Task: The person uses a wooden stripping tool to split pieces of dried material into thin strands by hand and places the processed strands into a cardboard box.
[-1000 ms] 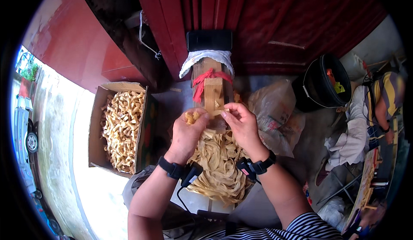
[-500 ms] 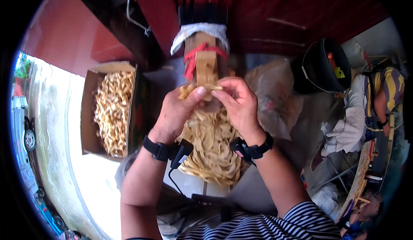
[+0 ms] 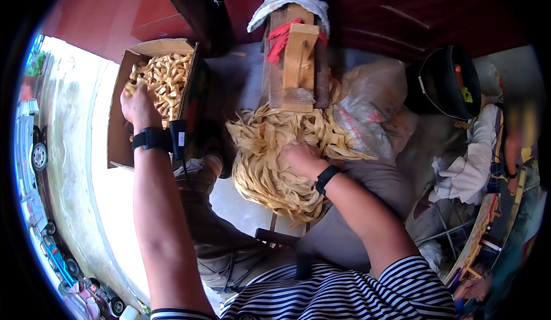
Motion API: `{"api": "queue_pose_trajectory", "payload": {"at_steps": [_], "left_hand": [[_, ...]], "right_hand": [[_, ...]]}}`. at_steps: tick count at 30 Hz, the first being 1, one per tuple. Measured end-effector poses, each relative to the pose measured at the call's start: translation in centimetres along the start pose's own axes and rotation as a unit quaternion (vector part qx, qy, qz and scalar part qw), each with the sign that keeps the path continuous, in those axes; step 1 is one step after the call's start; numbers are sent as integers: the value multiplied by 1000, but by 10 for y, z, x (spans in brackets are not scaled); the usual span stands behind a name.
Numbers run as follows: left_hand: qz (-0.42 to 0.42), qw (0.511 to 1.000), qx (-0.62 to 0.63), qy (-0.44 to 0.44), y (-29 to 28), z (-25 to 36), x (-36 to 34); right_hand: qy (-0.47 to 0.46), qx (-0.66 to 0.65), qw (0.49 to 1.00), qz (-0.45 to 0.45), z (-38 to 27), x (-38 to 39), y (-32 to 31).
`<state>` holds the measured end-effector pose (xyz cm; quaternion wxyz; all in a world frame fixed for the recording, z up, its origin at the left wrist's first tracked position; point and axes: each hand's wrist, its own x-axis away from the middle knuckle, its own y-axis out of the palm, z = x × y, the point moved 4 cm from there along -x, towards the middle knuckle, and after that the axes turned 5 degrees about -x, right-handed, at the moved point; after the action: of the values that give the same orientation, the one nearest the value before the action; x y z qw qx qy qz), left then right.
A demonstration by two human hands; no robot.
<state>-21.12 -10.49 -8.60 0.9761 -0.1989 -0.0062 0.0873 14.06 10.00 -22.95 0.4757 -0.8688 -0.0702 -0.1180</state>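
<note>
My left hand (image 3: pixel 139 107) is over a cardboard box (image 3: pixel 117 142) at the left. A knotted tan piece (image 3: pixel 132 86) is at its closed fingertips. Many more knotted tan pieces (image 3: pixel 172 76) fill the box. Low in the middle, my right hand (image 3: pixel 301 159) rests in a heap of long, flat tan strips (image 3: pixel 258 171). Its fingers curl down into them, and the fingertips are partly hidden. Just beyond the heap stands a wooden block stand (image 3: pixel 300 61), with a red cloth (image 3: pixel 281 40) tied round it.
Right of the heap lies a clear plastic bag (image 3: pixel 373 102); farther right is a black bucket (image 3: pixel 445 82) with a wire handle. White cloth (image 3: pixel 468 168) hangs near another person's arm (image 3: pixel 511 153) at the far right. Dark red panels (image 3: pixel 373 10) close off the back.
My hands were together before the wooden stand, fingering a tan strip. The left has moved left to the box, the right down into the heap. The view has shifted.
</note>
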Motion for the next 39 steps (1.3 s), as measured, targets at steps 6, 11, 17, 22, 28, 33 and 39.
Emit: {"api": "queue_pose_trajectory", "payload": {"at_steps": [6,11,17,22,28,33,39], "left_hand": [[67,992,-32,-106,-11,-74,-35],[-57,977,198,-56,92,36,30],[-526,826,182,83,107,146,167],[-761,603,206,122,50,179,264],[-748,605,91,256,-7,198,294],[-658,641,-45,392,-10,163,315],[-629,601,-187,456,26,98,346]], "right_hand": [[-24,230,971,-55,-2,0,38],[40,23,993,-109,-3,4,4],[85,-521,849,-8,-66,30,-161],[-11,-548,825,138,-106,96,-245],[-101,-588,783,176,-177,161,-276],[-200,-566,739,306,-217,239,-293],[-433,-527,566,463,-214,325,-286]]}}
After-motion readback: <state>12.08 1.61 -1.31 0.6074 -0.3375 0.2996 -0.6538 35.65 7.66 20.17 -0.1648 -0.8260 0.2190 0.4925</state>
